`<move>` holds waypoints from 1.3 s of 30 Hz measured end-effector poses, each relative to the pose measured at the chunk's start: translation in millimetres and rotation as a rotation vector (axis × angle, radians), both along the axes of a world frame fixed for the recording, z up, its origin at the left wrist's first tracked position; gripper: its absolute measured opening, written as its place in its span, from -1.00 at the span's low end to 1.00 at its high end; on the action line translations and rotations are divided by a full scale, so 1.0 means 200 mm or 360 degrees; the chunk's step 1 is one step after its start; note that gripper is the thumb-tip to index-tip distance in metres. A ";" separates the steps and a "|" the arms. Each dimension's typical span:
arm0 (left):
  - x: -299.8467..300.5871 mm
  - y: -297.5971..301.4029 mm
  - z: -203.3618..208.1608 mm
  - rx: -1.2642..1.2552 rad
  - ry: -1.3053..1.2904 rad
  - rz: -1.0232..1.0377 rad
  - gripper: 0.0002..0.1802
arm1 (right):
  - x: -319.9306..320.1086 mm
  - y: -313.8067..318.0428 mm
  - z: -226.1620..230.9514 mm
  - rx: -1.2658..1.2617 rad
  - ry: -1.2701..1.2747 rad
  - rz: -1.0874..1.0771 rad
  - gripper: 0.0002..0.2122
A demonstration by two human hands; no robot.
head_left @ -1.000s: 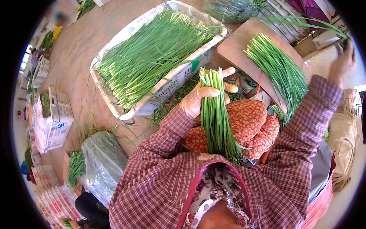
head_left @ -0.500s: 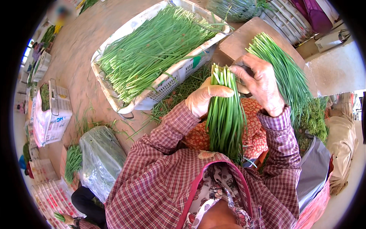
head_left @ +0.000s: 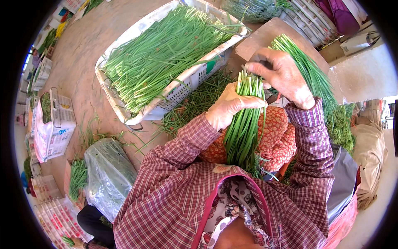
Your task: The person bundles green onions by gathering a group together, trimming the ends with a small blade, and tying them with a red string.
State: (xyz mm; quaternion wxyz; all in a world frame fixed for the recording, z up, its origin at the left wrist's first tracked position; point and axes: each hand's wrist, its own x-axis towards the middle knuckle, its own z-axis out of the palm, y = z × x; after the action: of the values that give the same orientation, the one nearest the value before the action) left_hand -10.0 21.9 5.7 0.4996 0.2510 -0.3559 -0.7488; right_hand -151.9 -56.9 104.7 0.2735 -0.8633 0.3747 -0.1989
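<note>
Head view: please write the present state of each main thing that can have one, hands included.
Green bundle: held, pale ends toward the picture's top.
Left hand: closed around the green bundle.
Right hand: bent over the pale ends; grip unclear.
Big white crate: open on top, heaped with green stalks.
Board: partly covered by a green bunch.
Plastic bag: bulging, see-through.

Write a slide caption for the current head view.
The left hand grips a bundle of green stalks, the right hand at its pale ends, near a heaped white crate.
</note>
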 end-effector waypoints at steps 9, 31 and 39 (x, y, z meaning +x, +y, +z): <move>-0.01 -0.02 -0.04 0.0137 0.0019 0.0029 -0.55 | 0.00 -0.02 0.13 -0.1079 0.0095 0.0359 -0.81; 0.04 -0.02 -0.06 -0.0037 0.0155 -0.0422 -0.51 | 0.03 0.05 -0.17 -0.0204 -0.0010 0.0648 -0.71; -0.01 0.00 -0.18 -0.0155 0.0370 -0.0603 -0.36 | 0.03 0.11 -0.19 -0.0631 0.0052 0.0855 -0.74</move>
State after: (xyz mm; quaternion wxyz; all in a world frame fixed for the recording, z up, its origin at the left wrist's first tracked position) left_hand -12.7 21.3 -30.9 0.3992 0.0673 -0.3723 -0.8352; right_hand -146.4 -34.4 66.6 0.1368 -0.9706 0.0921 -0.1750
